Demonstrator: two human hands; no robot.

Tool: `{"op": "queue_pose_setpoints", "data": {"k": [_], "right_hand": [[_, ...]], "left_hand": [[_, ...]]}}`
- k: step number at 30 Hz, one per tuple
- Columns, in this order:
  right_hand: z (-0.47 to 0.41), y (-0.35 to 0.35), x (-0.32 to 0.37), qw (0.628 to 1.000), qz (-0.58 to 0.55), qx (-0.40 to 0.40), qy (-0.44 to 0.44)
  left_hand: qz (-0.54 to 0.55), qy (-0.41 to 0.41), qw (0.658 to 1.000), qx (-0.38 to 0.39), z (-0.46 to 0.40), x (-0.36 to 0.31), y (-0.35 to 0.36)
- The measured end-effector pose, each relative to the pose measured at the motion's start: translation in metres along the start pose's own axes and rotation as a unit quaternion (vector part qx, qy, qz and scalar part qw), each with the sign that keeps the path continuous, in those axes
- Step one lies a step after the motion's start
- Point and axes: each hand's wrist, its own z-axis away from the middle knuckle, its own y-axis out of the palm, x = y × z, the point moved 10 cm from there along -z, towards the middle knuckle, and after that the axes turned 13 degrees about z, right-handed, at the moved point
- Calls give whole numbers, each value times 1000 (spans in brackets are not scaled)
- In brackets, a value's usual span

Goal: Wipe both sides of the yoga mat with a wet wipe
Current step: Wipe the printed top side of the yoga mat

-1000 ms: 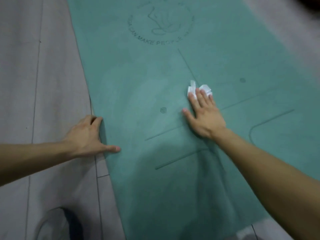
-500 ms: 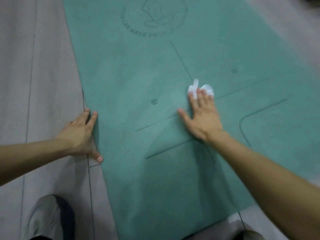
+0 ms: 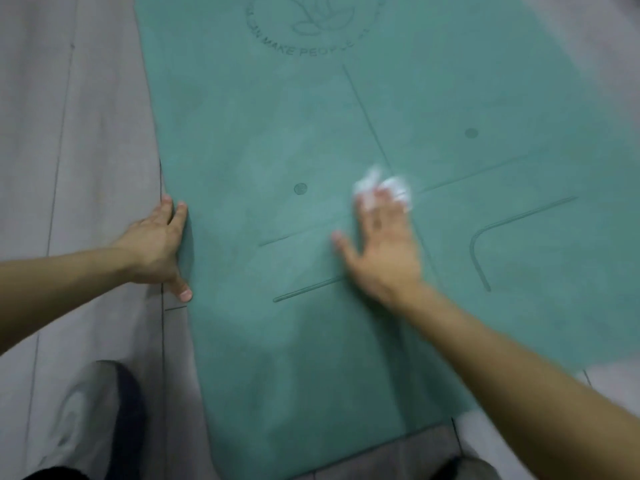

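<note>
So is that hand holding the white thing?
Not gripped: the right hand presses the wet wipe flat under its fingertips against the yoga mat.

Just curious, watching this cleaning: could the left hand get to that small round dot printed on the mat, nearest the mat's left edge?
Probably yes. The left hand rests at the yoga mat's left edge, and the dot lies just beyond its fingertips with only bare mat between. The right hand, pressing the wet wipe, is off to the side.
</note>
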Motion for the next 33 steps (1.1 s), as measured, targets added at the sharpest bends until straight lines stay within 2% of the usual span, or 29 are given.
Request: {"op": "queue_pose_setpoints", "data": {"k": [1, 3, 4, 6, 7, 8, 11, 13, 14, 15, 16, 17, 18, 19, 20, 21, 22, 23, 25, 27, 28, 29, 30, 31, 32, 33], "right_hand": [[29, 5, 58, 995, -24, 4, -101], [106, 20, 168, 939, -31, 39, -340], [135, 26, 196, 902, -18, 52, -428], [137, 28, 190, 856, 2, 43, -515], [113, 25, 169, 859, 13, 28, -510], [77, 22, 139, 884, 28, 18, -467], [-40, 7, 23, 977, 51, 22, -205], [-61, 4, -11, 997, 31, 32, -58], [-48, 3, 3, 999, 18, 18, -38], [-24, 3, 37, 997, -3, 0, -81], [13, 6, 87, 982, -29, -6, -189], [64, 13, 140, 940, -47, 9, -339], [120, 22, 183, 874, -50, 35, -482], [164, 27, 209, 804, -54, 56, -590], [185, 28, 218, 747, -67, 67, -658], [183, 28, 218, 716, -69, 67, -692], [162, 28, 215, 722, -48, 53, -688], [126, 29, 211, 756, -10, 31, -653], [37, 23, 197, 849, 46, -5, -526], [-24, 16, 178, 931, 63, 19, -358], [-28, 16, 178, 952, 50, 36, -300], [-12, 18, 191, 952, 32, 47, -302], [23, 18, 215, 924, 26, 49, -378], [74, 20, 239, 862, 23, 51, -504], [124, 27, 252, 783, 22, 64, -618], [152, 32, 254, 720, 28, 80, -688]], "left_hand": [[0, -2, 1000, 3, 0, 0, 1], [-2, -8, 1000, 2, -1, 1, 1], [-5, -9, 1000, 1, -1, 0, 0], [-6, -7, 1000, 4, -2, -3, 1], [-4, -6, 1000, 3, -2, -2, 1], [-4, -5, 1000, 0, -2, -1, 1], [5, 7, 1000, -7, -1, 2, 0], [13, 11, 1000, -13, 1, 4, 1], [10, 12, 1000, -15, 0, 4, 0], [5, 14, 1000, -12, -1, 4, 0], [1, 15, 1000, -9, -2, 4, 1], [-2, 13, 1000, -10, -3, 5, 1], [-8, 9, 1000, -15, -4, 5, -1], [-12, 8, 1000, -16, -5, 6, -2], [-14, 13, 1000, -16, -5, 3, -2], [-14, 17, 1000, -18, -4, 1, -1], [-15, 15, 999, -24, -1, 0, -1], [-19, 13, 999, -32, 0, 1, -2], [-12, 25, 999, -37, 2, 4, -4], [-5, 51, 998, -47, 6, 8, -8], [-9, 64, 996, -53, 8, 8, -11], [-15, 77, 995, -61, 10, 8, -15], [-22, 90, 993, -69, 12, 8, -18], [-26, 104, 991, -76, 13, 8, -19], [-30, 117, 989, -82, 15, 9, -18], [-35, 128, 987, -85, 15, 10, -17]]}}
